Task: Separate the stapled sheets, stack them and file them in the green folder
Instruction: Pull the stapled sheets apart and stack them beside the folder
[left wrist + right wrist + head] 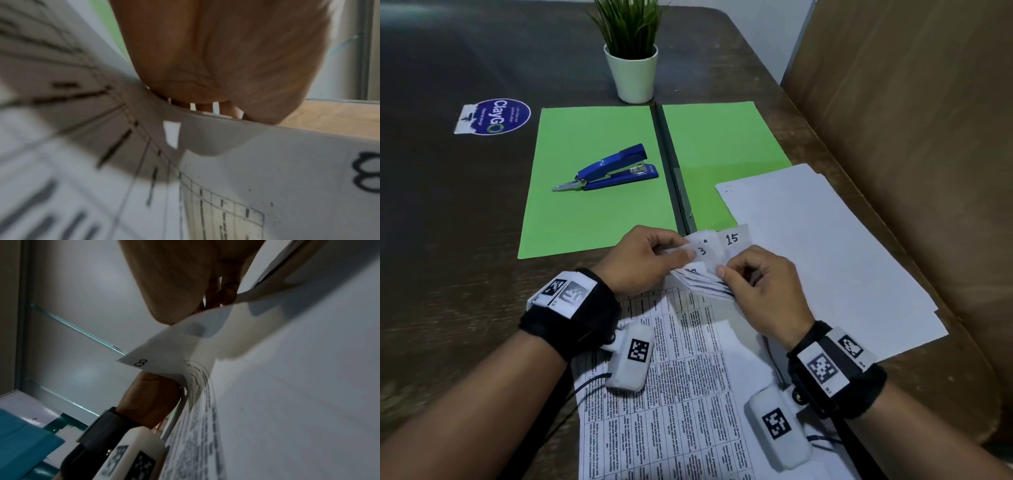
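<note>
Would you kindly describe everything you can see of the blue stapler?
The blue stapler lies on the left leaf of the open green folder, apart from both hands. Its glossy blue top arm is tilted up from the flat base at the right-hand end, where a silvery metal part shows between them. A grey, pointed metal tab projects from its left end. It lies slantwise, resting on its base, and nothing but the folder touches it.

A blue sticker [492, 117] on the surface read "ClayGO"; folded sheet corners [732, 238] showed handwritten "15", "3" and, from the wrist views, "8".
</note>
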The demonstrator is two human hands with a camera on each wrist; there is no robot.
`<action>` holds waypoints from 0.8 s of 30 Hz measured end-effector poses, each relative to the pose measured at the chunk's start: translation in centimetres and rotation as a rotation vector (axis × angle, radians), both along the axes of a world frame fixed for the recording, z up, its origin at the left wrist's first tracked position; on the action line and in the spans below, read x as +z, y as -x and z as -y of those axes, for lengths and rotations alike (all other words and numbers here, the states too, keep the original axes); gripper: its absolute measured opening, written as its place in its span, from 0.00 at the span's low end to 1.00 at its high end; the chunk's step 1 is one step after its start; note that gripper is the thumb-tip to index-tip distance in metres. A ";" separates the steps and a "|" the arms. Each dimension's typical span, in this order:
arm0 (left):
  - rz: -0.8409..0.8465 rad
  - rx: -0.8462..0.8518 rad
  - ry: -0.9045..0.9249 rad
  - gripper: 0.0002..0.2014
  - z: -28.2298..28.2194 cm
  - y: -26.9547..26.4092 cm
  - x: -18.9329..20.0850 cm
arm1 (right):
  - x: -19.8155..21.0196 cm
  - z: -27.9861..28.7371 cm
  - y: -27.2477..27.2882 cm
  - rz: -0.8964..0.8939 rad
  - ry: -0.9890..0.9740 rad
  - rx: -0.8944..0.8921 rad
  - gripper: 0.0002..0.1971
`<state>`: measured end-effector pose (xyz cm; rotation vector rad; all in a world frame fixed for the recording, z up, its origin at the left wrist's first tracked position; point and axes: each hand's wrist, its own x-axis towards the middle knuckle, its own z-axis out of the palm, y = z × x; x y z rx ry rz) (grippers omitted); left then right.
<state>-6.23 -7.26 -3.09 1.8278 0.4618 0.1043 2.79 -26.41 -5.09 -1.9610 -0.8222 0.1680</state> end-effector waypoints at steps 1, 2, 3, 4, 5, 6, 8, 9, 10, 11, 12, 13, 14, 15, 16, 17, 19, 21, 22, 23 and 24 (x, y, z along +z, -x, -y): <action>-0.012 0.005 0.001 0.04 -0.2 -0.1 0.0 | 0.2 -0.1 0.2 0.016 0.003 0.011 0.10; -0.026 0.002 0.004 0.03 -0.4 -0.1 0.1 | 0.5 -0.3 0.4 0.027 0.009 0.027 0.10; -0.038 -0.012 0.004 0.02 -0.5 -0.1 0.2 | 0.8 -0.6 0.4 0.029 0.013 0.039 0.11; -0.048 -0.030 0.002 0.02 -0.7 0.0 0.3 | 1.1 -0.9 0.4 0.027 0.014 0.044 0.11; -0.054 -0.044 -0.001 0.03 -0.7 0.0 0.4 | 1.4 -1.1 0.4 0.032 0.016 0.043 0.12; -0.056 -0.054 -0.003 0.03 -0.7 0.1 0.6 | 1.7 -1.2 0.3 0.053 0.023 0.043 0.11; -0.054 -0.068 0.000 0.03 -0.7 0.3 1.0 | 2.0 -1.4 0.4 0.119 0.042 0.064 0.10; -0.052 -0.074 0.004 0.03 -0.8 0.3 1.1 | 2.0 -1.3 0.4 0.153 0.050 0.081 0.10; -0.054 -0.079 0.009 0.03 -0.9 0.4 1.3 | 2.1 -1.3 0.5 0.191 0.057 0.098 0.09; -0.062 -0.083 0.015 0.04 -0.9 0.5 1.5 | 2.1 -1.2 0.7 0.228 0.062 0.112 0.09; -0.073 -0.089 0.017 0.04 -1.0 0.6 1.6 | 2.0 -1.1 0.8 0.261 0.061 0.121 0.08; -0.084 -0.101 0.013 0.05 -1.1 0.6 1.6 | 1.9 -0.9 0.8 0.285 0.056 0.126 0.07; -0.096 -0.118 0.006 0.06 -1.1 0.6 1.7 | 1.9 -0.8 0.8 0.301 0.052 0.127 0.09; -0.109 -0.139 -0.002 0.08 -1.1 0.6 1.7 | 1.8 -0.7 0.8 0.311 0.047 0.123 0.13; -0.119 -0.160 -0.007 0.09 -1.1 0.7 1.9 | 1.7 -0.5 0.7 0.321 0.041 0.116 0.16; -0.125 -0.177 -0.008 0.09 -1.2 0.7 1.8 | 1.8 -0.4 0.7 0.334 0.027 0.106 0.18; -0.132 -0.186 -0.004 0.08 -1.5 0.7 1.7 | 2.0 -0.3 0.8 0.363 -0.025 0.090 0.15; -0.133 -0.162 -0.006 0.06 -1.6 0.7 1.6 | 2.2 -0.3 1.0 0.382 -0.077 0.089 0.11; -0.130 -0.145 -0.011 0.05 -1.5 0.6 1.5 | 2.2 -0.3 1.1 0.388 -0.093 0.097 0.08; -0.129 -0.128 -0.015 0.04 -1.5 0.5 1.5 | 2.3 -0.4 1.2 0.392 -0.103 0.105 0.06; -0.129 -0.114 -0.017 0.03 -1.4 0.4 1.4 | 2.4 -0.4 1.2 0.397 -0.105 0.111 0.05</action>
